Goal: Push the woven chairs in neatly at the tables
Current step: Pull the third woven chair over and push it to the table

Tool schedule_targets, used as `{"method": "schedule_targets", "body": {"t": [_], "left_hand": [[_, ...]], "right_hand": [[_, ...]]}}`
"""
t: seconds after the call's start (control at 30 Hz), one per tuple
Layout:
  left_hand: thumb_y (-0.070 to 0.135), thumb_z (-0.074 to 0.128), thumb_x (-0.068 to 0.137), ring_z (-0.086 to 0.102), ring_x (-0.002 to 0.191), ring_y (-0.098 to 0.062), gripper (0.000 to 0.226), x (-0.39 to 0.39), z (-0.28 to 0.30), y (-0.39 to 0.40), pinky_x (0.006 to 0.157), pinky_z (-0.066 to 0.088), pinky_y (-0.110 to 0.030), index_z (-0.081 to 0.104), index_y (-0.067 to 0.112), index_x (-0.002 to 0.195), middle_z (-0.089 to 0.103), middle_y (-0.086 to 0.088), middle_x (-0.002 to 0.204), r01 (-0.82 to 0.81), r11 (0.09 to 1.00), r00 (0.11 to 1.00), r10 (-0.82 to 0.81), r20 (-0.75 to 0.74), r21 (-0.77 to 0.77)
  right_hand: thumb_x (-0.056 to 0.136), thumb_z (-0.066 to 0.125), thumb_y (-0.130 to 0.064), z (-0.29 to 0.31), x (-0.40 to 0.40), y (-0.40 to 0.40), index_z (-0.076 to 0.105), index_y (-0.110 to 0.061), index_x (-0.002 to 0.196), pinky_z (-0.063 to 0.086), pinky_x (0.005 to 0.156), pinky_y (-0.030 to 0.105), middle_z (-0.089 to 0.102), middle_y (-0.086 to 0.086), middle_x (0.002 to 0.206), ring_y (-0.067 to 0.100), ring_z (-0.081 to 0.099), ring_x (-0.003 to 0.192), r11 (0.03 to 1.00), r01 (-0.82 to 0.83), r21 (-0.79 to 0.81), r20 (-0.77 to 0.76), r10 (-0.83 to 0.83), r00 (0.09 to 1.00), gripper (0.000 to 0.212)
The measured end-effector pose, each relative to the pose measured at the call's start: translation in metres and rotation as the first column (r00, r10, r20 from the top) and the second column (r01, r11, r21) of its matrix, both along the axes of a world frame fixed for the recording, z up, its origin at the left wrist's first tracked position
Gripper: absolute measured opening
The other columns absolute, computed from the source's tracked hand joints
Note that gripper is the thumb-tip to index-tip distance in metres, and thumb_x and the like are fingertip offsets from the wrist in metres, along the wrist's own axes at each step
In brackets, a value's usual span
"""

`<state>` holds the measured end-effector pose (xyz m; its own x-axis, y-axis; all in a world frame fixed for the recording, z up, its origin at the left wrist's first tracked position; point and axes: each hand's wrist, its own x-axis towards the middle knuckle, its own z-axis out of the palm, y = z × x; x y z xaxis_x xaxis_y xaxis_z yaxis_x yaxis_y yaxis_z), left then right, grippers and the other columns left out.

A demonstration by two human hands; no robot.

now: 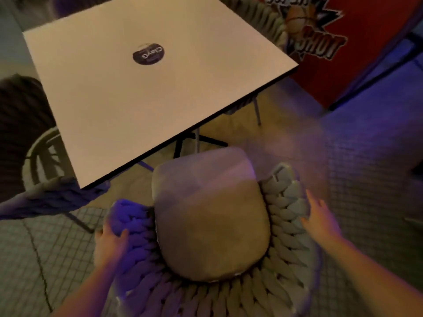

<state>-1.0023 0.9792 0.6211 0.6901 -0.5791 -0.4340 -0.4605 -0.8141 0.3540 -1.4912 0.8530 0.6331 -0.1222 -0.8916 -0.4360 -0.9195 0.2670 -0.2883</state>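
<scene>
A woven chair point(283, 225) with a thick braided back and a beige seat cushion point(210, 216) stands just below me, its seat front a little short of the near edge of the square white table point(114, 106). My left hand point(109, 243) grips the left side of the woven backrest, fingers wrapped over the rim. Fingers spread, my right hand point(320, 220) lies flat against the right side of the backrest. The chair's legs are hidden under the seat.
A second woven chair point(52, 197) stands at the table's left corner, and a third point(258, 17) at the far side. A round dark sticker point(148, 54) marks the tabletop. A red arcade cabinet point(343, 53) stands to the right on tiled floor point(366, 179).
</scene>
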Motion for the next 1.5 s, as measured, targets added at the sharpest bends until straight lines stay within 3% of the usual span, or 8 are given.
{"method": "schedule_targets", "body": {"t": [0.13,0.27,0.43,0.8,1.5], "left_hand": [[0.023,0.055,0.092,0.053,0.113,-0.056,0.075,0.016,-0.021,-0.004,0.089,0.042,-0.051,0.013,0.01,0.153,0.049,-0.036,0.135,0.03,0.99,0.999,-0.033,0.023,0.139],[0.025,0.053,0.093,0.054,0.113,-0.055,0.076,0.01,-0.023,-0.001,0.089,0.042,-0.051,0.009,0.015,0.154,0.048,-0.031,0.139,-0.001,0.983,0.998,-0.011,0.068,0.183],[0.033,0.051,0.093,0.058,0.108,-0.054,0.075,-0.011,-0.02,0.001,0.087,0.044,-0.051,0.008,0.02,0.154,0.055,-0.035,0.129,-0.037,0.977,0.996,0.02,0.083,0.212],[0.038,0.051,0.091,0.064,0.096,-0.048,0.076,-0.071,-0.022,-0.02,0.077,0.047,-0.047,0.01,0.02,0.153,0.066,-0.031,0.11,-0.097,0.977,0.992,0.079,0.1,0.189],[0.04,0.051,0.092,0.063,0.094,-0.044,0.077,-0.11,-0.021,-0.059,0.074,0.046,-0.042,0.007,0.024,0.153,0.068,-0.023,0.104,-0.176,0.982,0.983,0.171,0.067,0.072]], "right_hand": [[0.082,0.063,-0.014,-0.026,-0.012,-0.016,-0.001,-0.026,0.152,0.051,0.079,0.038,0.051,0.019,0.137,0.037,0.062,0.106,0.991,-0.12,0.058,0.033,0.118,0.992,0.095],[0.081,0.065,-0.011,-0.033,-0.023,-0.024,-0.006,-0.03,0.15,0.051,0.084,0.038,0.049,0.015,0.14,0.033,0.06,0.112,0.987,-0.155,0.046,0.116,0.149,0.982,0.101],[0.081,0.065,-0.008,-0.034,-0.036,-0.048,-0.006,-0.032,0.148,0.048,0.09,0.037,0.05,0.014,0.14,0.03,0.056,0.117,0.979,-0.201,-0.006,0.179,0.199,0.963,0.101],[0.078,0.071,-0.009,-0.039,-0.068,-0.146,0.0,-0.033,0.149,0.047,0.085,0.039,0.053,0.019,0.138,0.037,0.059,0.115,0.951,-0.309,-0.031,0.067,0.31,0.948,0.103],[0.08,0.07,-0.008,-0.043,-0.074,-0.256,0.004,-0.027,0.149,0.043,0.094,0.043,0.05,0.026,0.138,0.043,0.053,0.12,0.915,-0.403,-0.018,0.048,0.403,0.914,0.098]]}}
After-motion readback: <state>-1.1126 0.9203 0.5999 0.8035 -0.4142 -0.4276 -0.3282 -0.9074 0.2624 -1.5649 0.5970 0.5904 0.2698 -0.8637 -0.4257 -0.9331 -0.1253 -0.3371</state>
